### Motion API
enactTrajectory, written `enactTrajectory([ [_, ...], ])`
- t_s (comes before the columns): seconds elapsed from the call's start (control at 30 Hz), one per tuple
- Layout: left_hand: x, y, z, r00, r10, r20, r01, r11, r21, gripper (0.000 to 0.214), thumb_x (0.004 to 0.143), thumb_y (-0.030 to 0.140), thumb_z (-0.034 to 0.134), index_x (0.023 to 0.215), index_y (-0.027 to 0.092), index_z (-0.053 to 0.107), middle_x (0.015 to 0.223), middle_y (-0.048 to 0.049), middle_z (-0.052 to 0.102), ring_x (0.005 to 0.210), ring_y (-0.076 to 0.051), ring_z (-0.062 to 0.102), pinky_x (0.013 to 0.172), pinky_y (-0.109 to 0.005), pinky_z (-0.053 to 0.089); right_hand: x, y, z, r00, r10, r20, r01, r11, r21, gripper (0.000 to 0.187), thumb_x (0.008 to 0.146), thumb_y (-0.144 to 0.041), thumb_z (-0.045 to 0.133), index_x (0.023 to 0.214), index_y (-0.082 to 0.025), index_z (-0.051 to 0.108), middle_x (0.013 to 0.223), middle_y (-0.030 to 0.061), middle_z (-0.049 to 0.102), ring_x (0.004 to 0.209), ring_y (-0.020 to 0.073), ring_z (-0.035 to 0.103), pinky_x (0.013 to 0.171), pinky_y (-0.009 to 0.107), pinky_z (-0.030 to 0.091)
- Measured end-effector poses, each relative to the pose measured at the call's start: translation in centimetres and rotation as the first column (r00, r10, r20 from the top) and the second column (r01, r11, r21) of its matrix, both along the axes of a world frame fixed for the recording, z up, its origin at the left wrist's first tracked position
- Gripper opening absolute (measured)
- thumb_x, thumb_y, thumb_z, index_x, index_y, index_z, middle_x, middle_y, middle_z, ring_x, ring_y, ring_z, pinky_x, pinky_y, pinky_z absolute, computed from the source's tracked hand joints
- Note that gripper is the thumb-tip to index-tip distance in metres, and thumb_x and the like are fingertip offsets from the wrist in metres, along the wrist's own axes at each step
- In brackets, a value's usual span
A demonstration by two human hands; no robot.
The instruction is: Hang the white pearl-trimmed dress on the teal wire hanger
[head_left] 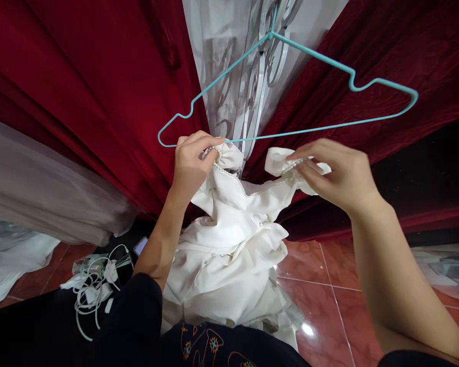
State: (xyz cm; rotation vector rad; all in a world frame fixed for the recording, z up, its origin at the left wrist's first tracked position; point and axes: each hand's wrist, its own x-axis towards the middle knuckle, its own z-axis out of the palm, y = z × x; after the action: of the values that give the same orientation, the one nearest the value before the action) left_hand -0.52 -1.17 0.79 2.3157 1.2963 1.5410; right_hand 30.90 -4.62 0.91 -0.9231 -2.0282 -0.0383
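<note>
A white garment with a pearl-beaded neckline hangs down between my hands. My left hand is closed on its left shoulder, right at the bottom bar of a teal wire hanger. My right hand pinches the garment's right shoulder just below that bar. The hanger hangs above both hands, in front of a sheer white curtain with a metal grille behind it.
Dark red velvet curtains hang on both sides. Below lies a glossy red tiled floor. At the lower left, a tangle of white cables and chargers lies beside a phone. Pale grey fabric drapes at the left.
</note>
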Motion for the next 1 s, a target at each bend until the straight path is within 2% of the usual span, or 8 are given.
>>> enactTrajectory([
  [0.1,-0.3,0.3,-0.2,1.000,0.008,-0.015,-0.009,1.000,-0.010,0.031,0.091,0.006,0.065,0.105,0.026,0.084,0.104,0.0001,0.081,0.098,-0.022,0.073,0.100,-0.041,0.049,-2.8,0.1,1.8,0.991,-0.077,-0.108,0.092,0.985,0.147,0.024,0.096,-0.020,0.065,0.114,-0.028,0.080,0.120,0.0112,0.078,0.112,0.0260,0.075,0.090,0.043,0.062],
  [0.3,-1.1,0.0,-0.6,0.998,0.032,-0.045,-0.028,0.994,0.102,0.037,0.089,0.007,0.062,0.113,0.027,0.082,0.115,-0.0026,0.076,0.111,-0.024,0.070,0.106,-0.045,0.050,-4.6,2.8,-0.3,0.955,-0.126,-0.270,0.156,0.983,0.093,0.017,0.104,-0.031,0.062,0.096,-0.024,0.075,0.096,0.0075,0.078,0.089,0.0213,0.074,0.081,0.039,0.058],
  [0.43,-2.6,-1.2,-1.2,0.985,0.063,0.163,-0.106,0.956,0.273,0.011,0.094,0.029,0.071,0.105,0.027,0.076,0.106,-0.0059,0.063,0.103,-0.025,0.065,0.091,-0.045,0.054,-5.6,2.9,-1.9,0.934,-0.151,-0.323,0.208,0.966,0.151,0.022,0.107,-0.038,0.059,0.099,-0.025,0.074,0.096,0.0070,0.076,0.092,0.0240,0.073,0.083,0.045,0.059],
  [0.5,-3.6,-1.2,-2.2,0.946,0.033,0.323,-0.133,0.947,0.293,0.023,0.098,0.045,0.073,0.094,0.026,0.062,0.091,-0.0028,0.053,0.086,-0.019,0.059,0.076,-0.042,0.049,-6.0,2.9,-2.2,0.932,-0.200,-0.303,0.249,0.960,0.130,0.026,0.109,-0.043,0.055,0.100,-0.027,0.074,0.097,0.0078,0.076,0.093,0.0247,0.072,0.085,0.047,0.060],
  [0.6,-5.6,0.8,-4.5,0.856,0.061,0.513,-0.238,0.928,0.287,0.057,0.101,0.069,0.065,0.086,0.023,0.034,0.079,0.0022,0.034,0.070,-0.011,0.050,0.067,-0.035,0.038,-6.3,3.3,-2.5,0.920,-0.266,-0.287,0.304,0.948,0.097,0.032,0.109,-0.050,0.051,0.100,-0.029,0.073,0.097,0.0086,0.075,0.094,0.0259,0.071,0.085,0.050,0.060],
  [0.73,-9.2,5.0,-5.9,0.804,0.181,0.566,-0.310,0.940,0.140,0.054,0.100,0.071,0.059,0.089,0.024,0.035,0.074,0.0038,0.038,0.069,-0.013,0.057,0.065,-0.034,0.040,-6.2,3.9,-2.7,0.897,-0.262,-0.355,0.320,0.941,0.113,0.037,0.109,-0.055,0.050,0.094,-0.027,0.070,0.088,0.0084,0.070,0.087,0.0253,0.067,0.079,0.049,0.058],
  [0.83,-11.4,7.2,-3.4,0.773,0.265,0.576,-0.381,0.920,0.088,0.049,0.102,0.067,0.054,0.087,0.022,0.042,0.071,0.0033,0.044,0.073,-0.013,0.063,0.065,-0.034,0.041,-6.0,3.9,-2.6,0.899,-0.186,-0.395,0.257,0.957,0.133,0.034,0.108,-0.051,0.054,0.093,-0.024,0.068,0.088,0.0068,0.068,0.086,0.0239,0.066,0.080,0.046,0.055],
  [1.0,-10.3,7.7,4.1,0.883,0.136,0.450,-0.295,0.905,0.307,0.031,0.104,0.054,0.061,0.092,0.027,0.053,0.093,-0.0027,0.061,0.093,-0.020,0.071,0.080,-0.045,0.053,-6.0,3.5,-2.6,0.909,-0.160,-0.385,0.240,0.956,0.170,0.030,0.107,-0.046,0.056,0.091,-0.024,0.065,0.089,0.0071,0.068,0.087,0.0233,0.066,0.082,0.044,0.055],
])
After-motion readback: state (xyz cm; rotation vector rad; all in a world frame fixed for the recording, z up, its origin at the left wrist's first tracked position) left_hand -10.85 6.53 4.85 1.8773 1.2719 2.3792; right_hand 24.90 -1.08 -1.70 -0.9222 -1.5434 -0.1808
